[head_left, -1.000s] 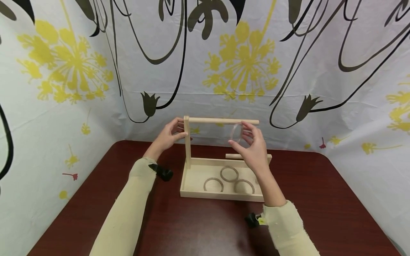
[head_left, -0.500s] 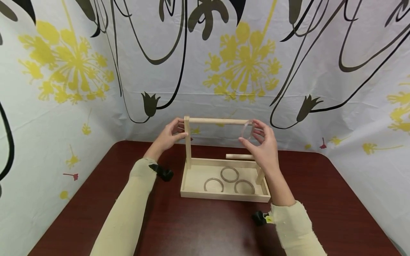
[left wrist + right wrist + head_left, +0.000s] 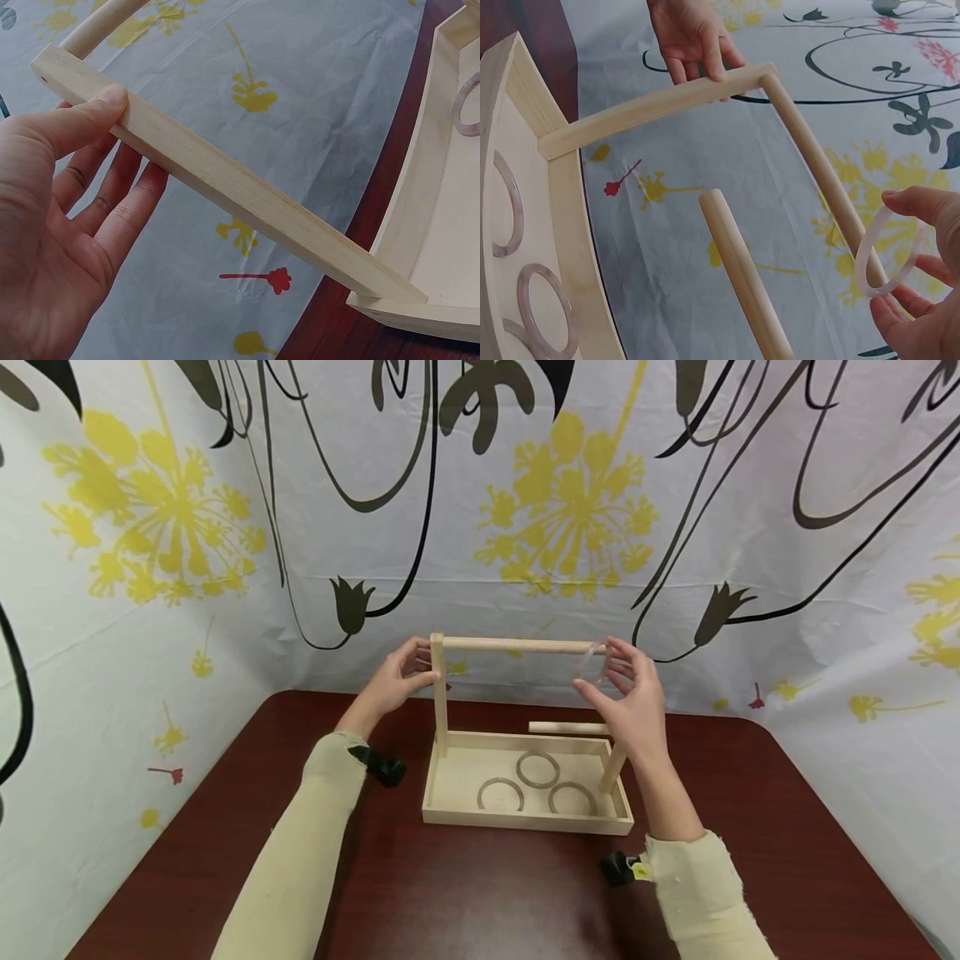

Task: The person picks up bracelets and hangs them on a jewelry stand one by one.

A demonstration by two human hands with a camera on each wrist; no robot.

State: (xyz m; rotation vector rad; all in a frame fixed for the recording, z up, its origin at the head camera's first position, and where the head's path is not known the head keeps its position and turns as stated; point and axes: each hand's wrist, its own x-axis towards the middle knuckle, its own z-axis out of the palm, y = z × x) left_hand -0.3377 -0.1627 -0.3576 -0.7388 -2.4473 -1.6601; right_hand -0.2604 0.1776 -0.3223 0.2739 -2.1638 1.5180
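Observation:
A light wooden stand has a shallow tray [image 3: 525, 820], a left post [image 3: 439, 693] and a top rod [image 3: 517, 645]. My left hand [image 3: 393, 681] pinches the left post near its top, thumb in front and fingers behind. At the rod's right end, my right hand [image 3: 633, 697] holds a pale, translucent bangle [image 3: 582, 668] between thumb and fingers. In the right wrist view that bangle [image 3: 864, 259] overlaps the rod's free end; I cannot tell whether it is around the rod. Three bangles lie in the tray, one toward the back [image 3: 519, 768].
A lower rod [image 3: 566, 727] runs behind the tray from a short right post [image 3: 612, 768], partly hidden by my right hand. The stand sits on a dark red-brown table [image 3: 480, 893]. Behind hangs a white cloth [image 3: 465, 552] with yellow and dark plant prints.
My right hand has moved to the right with the bangle, from in front of the rod to its right end. My left hand has stayed on the post.

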